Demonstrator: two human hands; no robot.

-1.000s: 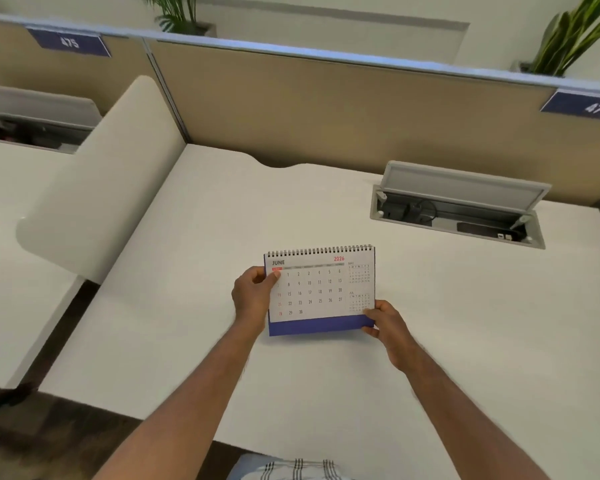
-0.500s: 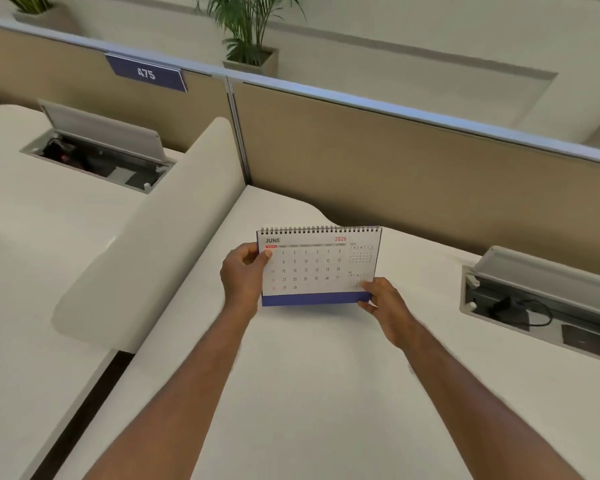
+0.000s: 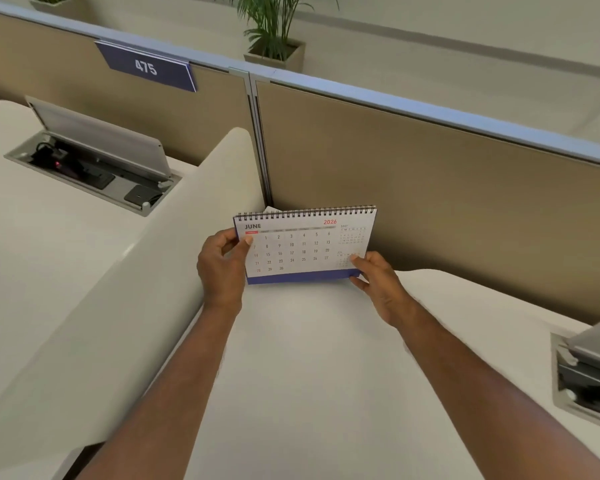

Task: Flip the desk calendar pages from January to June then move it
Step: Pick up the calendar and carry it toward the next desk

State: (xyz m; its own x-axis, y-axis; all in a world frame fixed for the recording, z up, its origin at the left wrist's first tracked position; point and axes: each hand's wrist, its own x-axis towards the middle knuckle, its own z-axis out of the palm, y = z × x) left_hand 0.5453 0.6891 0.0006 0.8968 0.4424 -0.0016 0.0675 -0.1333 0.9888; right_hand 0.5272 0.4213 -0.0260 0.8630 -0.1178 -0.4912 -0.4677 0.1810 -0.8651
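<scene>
Both hands, left hand [image 3: 222, 263] and right hand [image 3: 378, 282], grip the white spiral-bound desk calendar [image 3: 302, 245], open at June, near the white desk's [image 3: 309, 375] back left corner; setting down seems left.

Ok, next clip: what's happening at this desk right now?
A person is holding a spiral-bound desk calendar with both bare hands. The left hand pinches its left edge and the right hand grips its lower right corner. The page showing reads JUNE 2026, so the flipping looks done. The calendar is near the back left corner of the white desk, close to the tan partition; whether its base touches the desk is unclear.
</scene>
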